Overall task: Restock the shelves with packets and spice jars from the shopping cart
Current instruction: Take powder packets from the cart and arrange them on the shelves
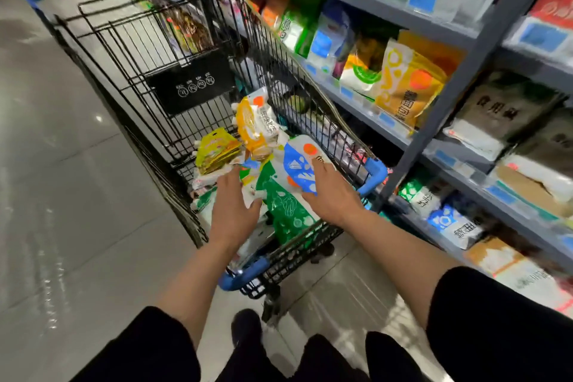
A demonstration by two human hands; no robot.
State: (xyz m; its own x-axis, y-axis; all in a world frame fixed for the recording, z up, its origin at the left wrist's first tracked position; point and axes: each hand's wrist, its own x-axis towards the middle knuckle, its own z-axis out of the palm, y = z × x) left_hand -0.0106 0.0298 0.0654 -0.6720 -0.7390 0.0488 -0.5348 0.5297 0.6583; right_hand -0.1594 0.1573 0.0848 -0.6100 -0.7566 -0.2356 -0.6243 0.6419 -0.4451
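A black wire shopping cart (148, 49) with blue corner bumpers stands in the aisle, holding several packets. Both my hands reach into its near end. My left hand (232, 205) hovers with fingers spread over a green and white packet (279, 198). My right hand (331, 192) lies on a white and blue packet (297, 164), fingers on its top face, thumb at its near edge. Behind these lie an orange and white packet (254, 127) and small yellow packets (217, 150). No spice jars can be made out.
Grey metal shelves (483, 40) run along the right, filled with packets, among them a yellow and orange bag (406, 84) at mid height. Grey tiled floor (62, 195) lies to the left of the cart. My legs and a shoe show at the bottom.
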